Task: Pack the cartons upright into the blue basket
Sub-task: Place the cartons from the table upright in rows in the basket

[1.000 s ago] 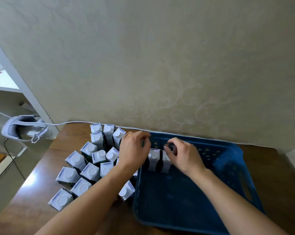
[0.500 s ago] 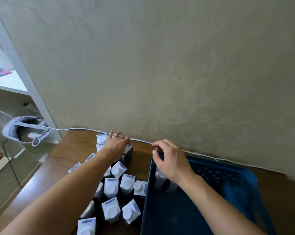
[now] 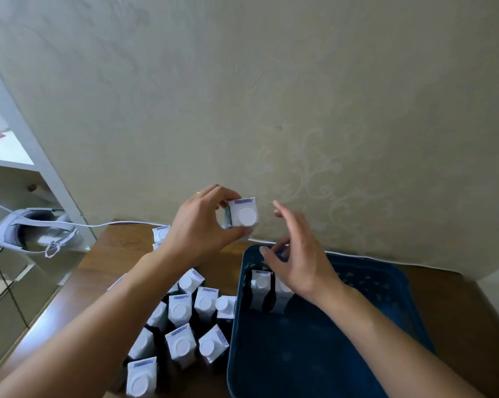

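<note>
Up at the wall end of the head view, my left hand pinches a carton between thumb and curled fingertips, lifted clear of the tabletop, with its white round cap facing me and a dark side panel turned toward my palm. Just to the right of it, my right hand hangs over the far left corner of the blue basket, fingers spread and loosely bent, holding nothing; its fingertips look slightly blurred. Directly below that hand, two packed cartons stand upright side by side against the basket's left wall, the right one partly hidden by my palm. The basket is a rounded rectangular plastic tub with small cut-outs in its far wall and a smooth dark floor. Under my left forearm, a cluster of loose cartons stands on the glossy brown wood, each a squarish box with a white sloped top, round cap and a strip of bluish print. Beyond both hands, a white cable runs along the foot of the pale patterned wall. Far left of my left hand, a white headset lies beside a white shelf.
</note>
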